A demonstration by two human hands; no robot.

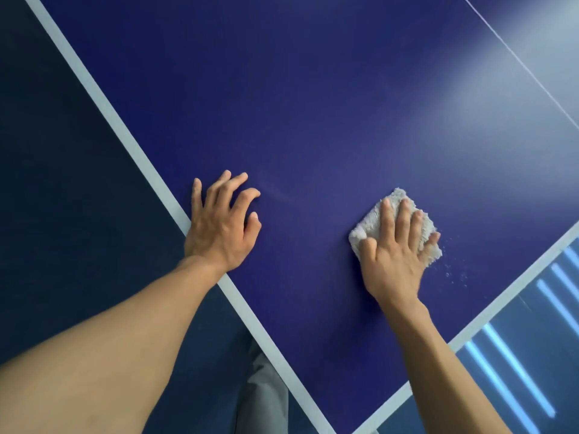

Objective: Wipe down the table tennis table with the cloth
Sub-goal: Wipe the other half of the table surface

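— Where's the cloth?
— I see the cloth flat on the blue table, near its corner; my right hand presses it with straight fingers, not clutching it.
— And the left?
— My left hand grasps nothing; its bent fingertips rest on the surface by the white edge line; pale specks lie just beside the cloth.

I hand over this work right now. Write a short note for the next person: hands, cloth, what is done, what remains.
Left hand: open, fingertips on the table by its white side line, holding nothing.
Right hand: flat, pressing the white cloth onto the table near the corner.
Done: cannot tell how much is wiped.
Left: white specks lie just right of the cloth; wipe them, then the remaining surface.
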